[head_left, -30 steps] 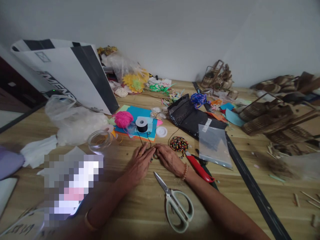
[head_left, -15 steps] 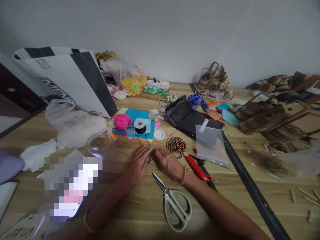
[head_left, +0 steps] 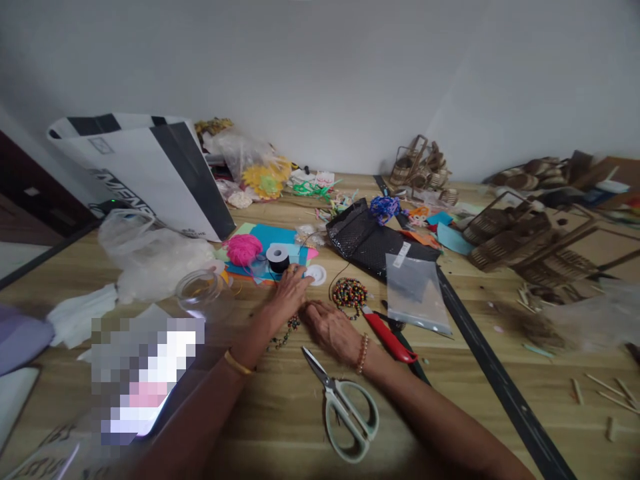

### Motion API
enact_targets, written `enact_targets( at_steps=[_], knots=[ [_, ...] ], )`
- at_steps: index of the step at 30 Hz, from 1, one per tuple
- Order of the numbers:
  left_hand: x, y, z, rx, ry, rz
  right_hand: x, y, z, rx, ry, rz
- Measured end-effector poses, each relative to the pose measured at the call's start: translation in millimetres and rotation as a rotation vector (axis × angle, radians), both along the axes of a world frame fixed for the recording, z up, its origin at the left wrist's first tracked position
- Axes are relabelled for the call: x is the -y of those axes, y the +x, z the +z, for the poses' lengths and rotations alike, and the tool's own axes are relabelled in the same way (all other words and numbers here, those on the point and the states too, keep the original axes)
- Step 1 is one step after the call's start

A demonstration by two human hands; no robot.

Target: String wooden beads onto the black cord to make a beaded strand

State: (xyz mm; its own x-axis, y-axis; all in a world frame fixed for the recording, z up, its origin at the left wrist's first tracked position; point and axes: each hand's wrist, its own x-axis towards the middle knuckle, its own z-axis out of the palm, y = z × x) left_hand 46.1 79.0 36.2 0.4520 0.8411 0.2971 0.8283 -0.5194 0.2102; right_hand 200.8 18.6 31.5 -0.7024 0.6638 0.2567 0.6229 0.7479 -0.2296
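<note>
My left hand [head_left: 289, 293] reaches forward, fingers stretched out, right beside the spool of black cord [head_left: 278, 259]. Whether its fingertips touch the cord I cannot tell. My right hand [head_left: 333, 330] rests on the table with its fingers curled closed on one end of a bead string [head_left: 293, 323]; the grip itself is mostly hidden. More of that string trails toward me under my left wrist. A coiled heap of multicoloured beads [head_left: 350, 293] lies just beyond my right hand. Near it are white-handled scissors [head_left: 345, 413] and a red-handled cutter [head_left: 391, 337].
A white round lid [head_left: 315, 275] and pink yarn [head_left: 244, 250] are by the spool. A clear plastic bag [head_left: 419, 293] overlaps a black bubble mailer [head_left: 370, 233]. At left are a clear jar [head_left: 195, 293], a blurred-out phone [head_left: 150, 387] and a large paper bag [head_left: 185, 180]. Small baskets [head_left: 505, 227] stand right.
My left hand has left my right hand's side and moved forward to the spool, uncovering more of the bead string. My right hand stays at nearly the same place.
</note>
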Motion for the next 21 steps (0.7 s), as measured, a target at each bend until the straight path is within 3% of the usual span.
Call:
enact_targets(
  at_steps=[7, 16, 21],
  knots=[
    [-17.0, -6.8, -2.1, 0.013, 0.054, -0.004, 5.2, -3.0, 5.9, 0.089, 0.012, -0.05],
    [-18.8, 16.2, -1.0, -0.024, 0.009, 0.094, 7.8, -5.5, 7.1, 0.157, 0.043, -0.065],
    [-21.0, 1.9, -0.7, -0.015, -0.024, -0.016, 7.4, -5.5, 10.6, 0.184, 0.038, -0.063]
  ],
)
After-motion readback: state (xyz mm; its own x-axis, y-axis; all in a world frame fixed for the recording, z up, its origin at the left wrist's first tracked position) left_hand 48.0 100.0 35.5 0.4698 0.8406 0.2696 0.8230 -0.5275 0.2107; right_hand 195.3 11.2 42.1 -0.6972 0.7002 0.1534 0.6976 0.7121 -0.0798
